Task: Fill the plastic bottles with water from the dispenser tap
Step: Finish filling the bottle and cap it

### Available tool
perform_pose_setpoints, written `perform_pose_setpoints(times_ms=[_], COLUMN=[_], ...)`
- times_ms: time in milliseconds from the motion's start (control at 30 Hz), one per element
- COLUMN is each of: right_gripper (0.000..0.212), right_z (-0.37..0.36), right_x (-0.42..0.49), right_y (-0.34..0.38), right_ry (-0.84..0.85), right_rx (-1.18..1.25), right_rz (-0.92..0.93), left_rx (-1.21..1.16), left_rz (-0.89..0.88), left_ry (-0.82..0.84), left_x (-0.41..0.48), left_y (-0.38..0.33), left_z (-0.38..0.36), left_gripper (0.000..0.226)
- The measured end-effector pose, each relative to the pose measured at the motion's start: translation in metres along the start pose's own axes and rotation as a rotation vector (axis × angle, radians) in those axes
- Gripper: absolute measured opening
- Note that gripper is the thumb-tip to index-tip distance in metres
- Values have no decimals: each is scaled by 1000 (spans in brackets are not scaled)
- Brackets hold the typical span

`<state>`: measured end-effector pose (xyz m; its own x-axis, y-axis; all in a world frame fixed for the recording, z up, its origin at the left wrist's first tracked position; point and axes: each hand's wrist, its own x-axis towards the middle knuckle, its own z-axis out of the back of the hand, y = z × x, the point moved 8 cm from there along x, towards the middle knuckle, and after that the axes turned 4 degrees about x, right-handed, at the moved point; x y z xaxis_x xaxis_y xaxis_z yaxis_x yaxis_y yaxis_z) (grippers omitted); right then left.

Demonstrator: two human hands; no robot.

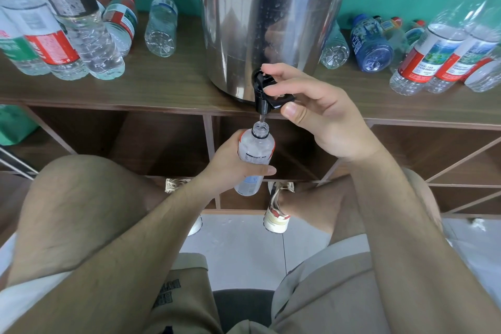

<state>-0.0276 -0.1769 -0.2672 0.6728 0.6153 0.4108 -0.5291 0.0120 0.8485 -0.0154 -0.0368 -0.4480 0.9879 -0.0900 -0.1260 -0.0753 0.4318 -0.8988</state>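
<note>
Under black tap point(262, 95), left hand point(233, 164) gripping bottle point(256, 150); right hand point(322, 114) pressing lever

We see the dispenser point(271, 8) on the bench point(176, 84) between left bottles point(160, 27) and right bottles point(371, 46), one bottle point(256, 146) beneath its tap point(261, 100).

wore: loose khaki shorts point(339, 279) | print: dark block lettering point(166, 293) ran along the left leg's hem | footwear: cream right trainer point(276, 214) had red and tan panels; left trainer point(173, 185) was mostly hidden | left hand point(233, 168), right hand point(325, 119): bare
</note>
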Motion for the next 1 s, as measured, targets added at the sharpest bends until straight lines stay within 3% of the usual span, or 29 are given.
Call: perform_pose_setpoints(times_ms=[467, 567, 733, 1000], right_gripper=[35, 31, 24, 11], right_z=[1, 2, 10, 17], right_x=[2, 5, 26, 8], right_y=[0, 3, 10, -13], right_ry=[-2, -69, -387, -384], right_rx=[-13, 10, -158, -15], right_rz=[46, 49, 20, -39], left_rx=[-7, -22, -32, -13], left_rz=[-1, -1, -19, -50], left_ry=[-13, -4, -11, -41], left_x=[0, -1, -2, -2], left_y=[0, -1, -6, -9], left_z=[0, 0, 1, 5], left_gripper=[70, 69, 73, 73])
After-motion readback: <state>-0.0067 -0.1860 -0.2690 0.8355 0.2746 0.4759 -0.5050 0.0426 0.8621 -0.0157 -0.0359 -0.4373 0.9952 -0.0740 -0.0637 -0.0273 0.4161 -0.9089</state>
